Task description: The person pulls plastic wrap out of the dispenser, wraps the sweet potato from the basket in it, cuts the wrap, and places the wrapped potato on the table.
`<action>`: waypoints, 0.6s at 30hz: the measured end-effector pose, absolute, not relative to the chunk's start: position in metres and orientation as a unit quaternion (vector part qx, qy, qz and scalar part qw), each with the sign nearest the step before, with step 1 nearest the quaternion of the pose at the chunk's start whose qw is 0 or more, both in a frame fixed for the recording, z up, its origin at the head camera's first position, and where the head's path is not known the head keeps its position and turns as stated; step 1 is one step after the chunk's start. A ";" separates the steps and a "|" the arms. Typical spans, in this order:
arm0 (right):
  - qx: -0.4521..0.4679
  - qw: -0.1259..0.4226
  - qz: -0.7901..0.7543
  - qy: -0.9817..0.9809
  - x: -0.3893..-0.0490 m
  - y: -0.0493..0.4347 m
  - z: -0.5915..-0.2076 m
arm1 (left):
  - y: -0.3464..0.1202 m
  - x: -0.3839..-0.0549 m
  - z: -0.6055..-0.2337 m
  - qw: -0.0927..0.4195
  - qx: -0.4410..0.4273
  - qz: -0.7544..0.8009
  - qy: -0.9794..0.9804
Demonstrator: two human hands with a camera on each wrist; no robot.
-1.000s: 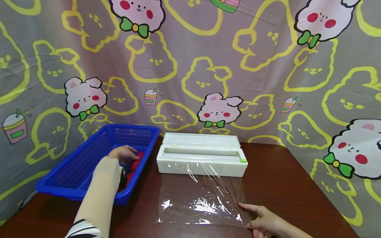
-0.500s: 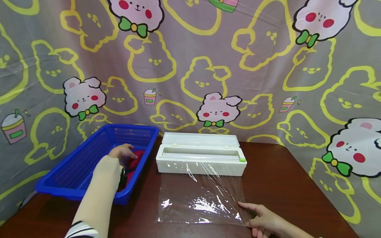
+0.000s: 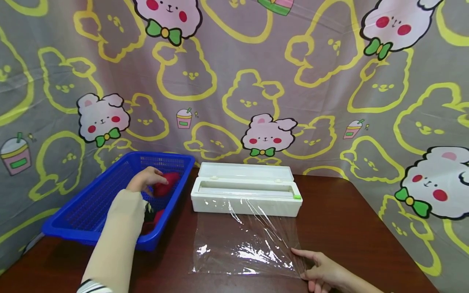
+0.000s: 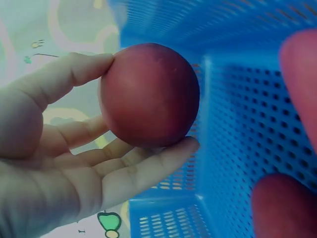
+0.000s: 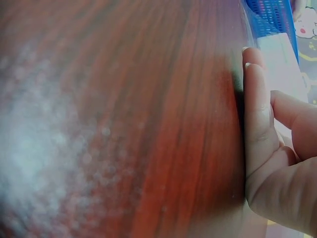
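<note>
At nine o'clock from an open white box (image 3: 243, 182), within the outline of a blue basket (image 3: 73, 235), a person's left hand (image 3: 145, 179) grips a red ball-like object (image 4: 148, 94), thumb on one side and fingers curved beneath. Between four and five o'clock, the right hand (image 3: 324, 270) pinches a corner of clear film (image 3: 249, 244) spread at six. The red ball-like object looks smooth, firm and fairly light, likely to roll or bruise; its widest girth, thumb opposing spread fingers, seems the surest hold. The clear film appears thin, limp and apt to cling or tear, best taken by its corners.
</note>
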State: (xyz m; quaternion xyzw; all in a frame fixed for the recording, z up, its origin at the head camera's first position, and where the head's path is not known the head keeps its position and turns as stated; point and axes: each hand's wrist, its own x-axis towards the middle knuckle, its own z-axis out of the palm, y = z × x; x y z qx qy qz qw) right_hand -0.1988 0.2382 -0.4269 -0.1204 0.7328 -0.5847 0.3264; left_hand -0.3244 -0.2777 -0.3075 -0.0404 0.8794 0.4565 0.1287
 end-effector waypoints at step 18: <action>-0.126 0.322 -0.588 0.731 -0.199 0.240 -0.430 | -0.248 -0.301 -0.272 0.034 0.051 0.463 0.884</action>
